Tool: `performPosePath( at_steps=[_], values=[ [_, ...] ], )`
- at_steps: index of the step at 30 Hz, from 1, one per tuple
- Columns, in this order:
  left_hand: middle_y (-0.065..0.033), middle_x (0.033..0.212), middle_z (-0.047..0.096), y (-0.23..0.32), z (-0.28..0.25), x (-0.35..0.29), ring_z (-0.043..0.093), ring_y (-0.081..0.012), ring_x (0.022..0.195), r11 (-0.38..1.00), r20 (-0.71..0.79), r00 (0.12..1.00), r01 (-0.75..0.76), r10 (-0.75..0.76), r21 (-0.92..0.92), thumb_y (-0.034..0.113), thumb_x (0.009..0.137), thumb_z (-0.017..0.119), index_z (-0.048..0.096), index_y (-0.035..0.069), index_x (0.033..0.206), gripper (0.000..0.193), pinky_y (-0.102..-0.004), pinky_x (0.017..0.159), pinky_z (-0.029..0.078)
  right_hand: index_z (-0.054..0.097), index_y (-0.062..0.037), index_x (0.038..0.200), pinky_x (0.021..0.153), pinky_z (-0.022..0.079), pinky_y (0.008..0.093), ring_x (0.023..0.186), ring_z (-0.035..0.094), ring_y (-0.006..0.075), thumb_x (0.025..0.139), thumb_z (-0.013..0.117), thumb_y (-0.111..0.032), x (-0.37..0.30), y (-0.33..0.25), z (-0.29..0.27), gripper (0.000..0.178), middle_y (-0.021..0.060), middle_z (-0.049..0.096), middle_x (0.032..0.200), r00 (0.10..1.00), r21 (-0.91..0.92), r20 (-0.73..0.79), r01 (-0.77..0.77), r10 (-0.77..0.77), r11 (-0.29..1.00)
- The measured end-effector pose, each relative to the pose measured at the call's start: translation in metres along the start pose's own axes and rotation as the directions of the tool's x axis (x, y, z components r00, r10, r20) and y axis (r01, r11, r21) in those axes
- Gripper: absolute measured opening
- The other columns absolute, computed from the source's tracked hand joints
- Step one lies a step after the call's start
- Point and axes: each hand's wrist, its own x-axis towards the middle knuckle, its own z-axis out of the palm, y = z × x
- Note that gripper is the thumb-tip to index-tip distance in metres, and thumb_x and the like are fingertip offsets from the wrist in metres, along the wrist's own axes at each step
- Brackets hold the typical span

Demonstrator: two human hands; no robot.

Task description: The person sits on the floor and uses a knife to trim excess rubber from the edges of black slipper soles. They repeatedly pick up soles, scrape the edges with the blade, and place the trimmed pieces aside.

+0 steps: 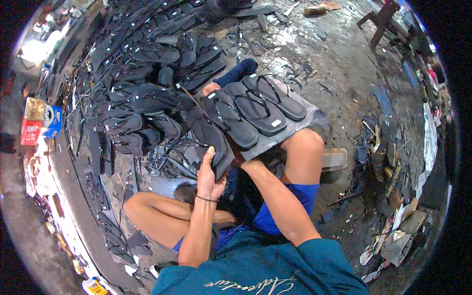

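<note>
My left hand (pixel 212 178) grips the heel end of a black flip-flop (pixel 207 136), thumb on top and fingers under it. To its right, several more black thong flip-flops lie side by side on a dark flat board (pixel 271 141) over my right leg: a nearer flip-flop (pixel 238 132), a middle flip-flop (pixel 268 120) with a small white label, and a far flip-flop (pixel 287 104). My right hand (pixel 241 160) reaches beneath the board's near left edge, beside the held flip-flop. Its fingers are hidden, so I cannot see what they hold.
A large pile of black flip-flops (pixel 147 96) spreads over the floor at the left and back. Dark strap scraps (pixel 169 160) lie near my left knee. A red-and-blue box (pixel 42 123) stands far left, a wooden stool (pixel 381 22) at the back right. Debris (pixel 393 236) litters the right.
</note>
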Motion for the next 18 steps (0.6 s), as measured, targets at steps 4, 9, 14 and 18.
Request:
performPosePath(
  at_steps=[4, 9, 14, 18],
  values=[
    [0.0024, 0.097, 0.068, 0.010, 0.014, -0.018, 0.064, -0.0109, 0.081, 0.997, -0.060, 0.998, -0.019, 0.015, -0.075, 0.032, 0.092, 0.062, 0.064, 0.015, 0.108, 0.023, -0.0251, 0.069, 0.051, 0.053, 0.0014, 0.120, 0.086, 0.048, 0.0461, 0.101, 0.060, 0.0412, 0.094, 0.051, -0.028, 0.046, -0.017, 0.036, 0.039, 0.0244, 0.061, 0.109, 0.910, 0.384, -0.344, 0.363, -0.233, 0.849],
    [-0.0082, 0.107, 0.064, 0.030, -0.011, -0.089, 0.063, -0.0192, 0.098, 0.947, -0.121, 0.965, -0.195, 0.231, 0.255, 0.012, 0.082, 0.073, 0.051, -0.003, 0.122, 0.048, -0.0339, 0.085, 0.053, 0.050, 0.0006, 0.121, 0.085, 0.047, 0.0454, 0.098, 0.060, 0.0411, 0.095, 0.050, -0.028, 0.076, -0.063, 0.037, 0.038, 0.0224, 0.060, 0.107, 0.816, 0.501, -0.508, 0.540, -0.274, 0.676],
    [-0.0139, 0.109, 0.065, 0.127, -0.005, -0.189, 0.064, -0.0261, 0.097, -0.052, 0.205, 0.786, -0.215, 0.583, 0.975, 0.026, 0.062, 0.088, 0.045, 0.002, 0.131, 0.085, -0.0364, 0.091, 0.050, 0.050, -0.0008, 0.109, 0.067, 0.049, 0.0428, 0.071, 0.062, 0.0308, 0.098, 0.047, -0.037, 0.057, -0.052, 0.051, 0.038, 0.0173, 0.061, 0.079, 0.691, 0.294, -0.643, 0.621, -0.330, 0.727],
    [-0.0131, 0.101, 0.065, 0.170, -0.019, -0.262, 0.066, -0.0292, 0.093, -0.314, 0.465, 0.365, -0.402, 0.807, 0.860, 0.022, 0.073, 0.081, 0.030, 0.003, 0.142, 0.088, -0.0430, 0.092, 0.050, 0.043, -0.0052, 0.121, 0.040, 0.042, 0.0268, 0.049, 0.049, 0.0095, 0.099, 0.046, -0.036, -0.007, -0.017, 0.062, 0.038, 0.0046, 0.055, 0.076, 0.785, 0.587, -0.572, 0.595, -0.239, 0.549]
  ],
)
